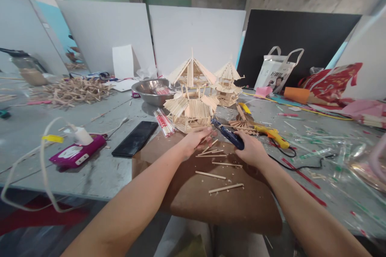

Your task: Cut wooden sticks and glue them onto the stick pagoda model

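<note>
- Over the brown sheet point(241, 209), the blue tool point(229, 135) sat grasped in the right hand point(251, 148).
- Also over it, the left hand point(199, 140) curled near the tip; whether it held anything, I could not tell.
- Steady aim, with fingers clear of that tip, seemed wise.
- On the sheet lay loose sticks point(226, 188); just beyond stood a stick pavilion point(193, 108).

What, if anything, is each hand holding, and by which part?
The right hand grips the dark blue tool by its near end. Whether the left hand, beside the stick model, holds anything cannot be told.
</note>
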### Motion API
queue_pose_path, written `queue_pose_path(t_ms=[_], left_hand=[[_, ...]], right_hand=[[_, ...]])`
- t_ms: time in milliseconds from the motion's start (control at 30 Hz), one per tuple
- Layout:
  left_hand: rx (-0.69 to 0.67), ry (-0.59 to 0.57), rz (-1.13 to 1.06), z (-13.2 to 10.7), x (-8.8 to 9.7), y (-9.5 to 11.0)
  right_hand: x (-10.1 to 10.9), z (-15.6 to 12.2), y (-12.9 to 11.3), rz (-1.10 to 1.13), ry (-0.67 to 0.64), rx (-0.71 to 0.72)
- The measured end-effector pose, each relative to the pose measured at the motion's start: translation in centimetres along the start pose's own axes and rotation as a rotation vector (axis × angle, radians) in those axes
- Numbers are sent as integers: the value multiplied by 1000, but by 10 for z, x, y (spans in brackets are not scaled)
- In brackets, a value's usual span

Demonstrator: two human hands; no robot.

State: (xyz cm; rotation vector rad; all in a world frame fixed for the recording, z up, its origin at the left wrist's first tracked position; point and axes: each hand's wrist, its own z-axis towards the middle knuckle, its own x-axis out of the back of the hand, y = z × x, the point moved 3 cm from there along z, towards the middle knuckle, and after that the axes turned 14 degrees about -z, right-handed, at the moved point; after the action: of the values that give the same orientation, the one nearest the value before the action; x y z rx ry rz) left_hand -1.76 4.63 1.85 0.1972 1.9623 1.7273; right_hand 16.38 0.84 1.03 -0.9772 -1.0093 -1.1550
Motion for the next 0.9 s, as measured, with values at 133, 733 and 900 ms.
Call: queue_pose_path(t_ms=[133, 733, 900], left_hand=[[-150, -32, 378, 2, -2, 0], [-531, -7, 776, 4, -7, -3], [-510, 35, 718, 4, -5, -4]], right_hand=[[-1, 0, 0, -16, -3, -16], [-5, 1, -5, -24, 20, -26], [-5, -1, -7, -18, 1, -43]])
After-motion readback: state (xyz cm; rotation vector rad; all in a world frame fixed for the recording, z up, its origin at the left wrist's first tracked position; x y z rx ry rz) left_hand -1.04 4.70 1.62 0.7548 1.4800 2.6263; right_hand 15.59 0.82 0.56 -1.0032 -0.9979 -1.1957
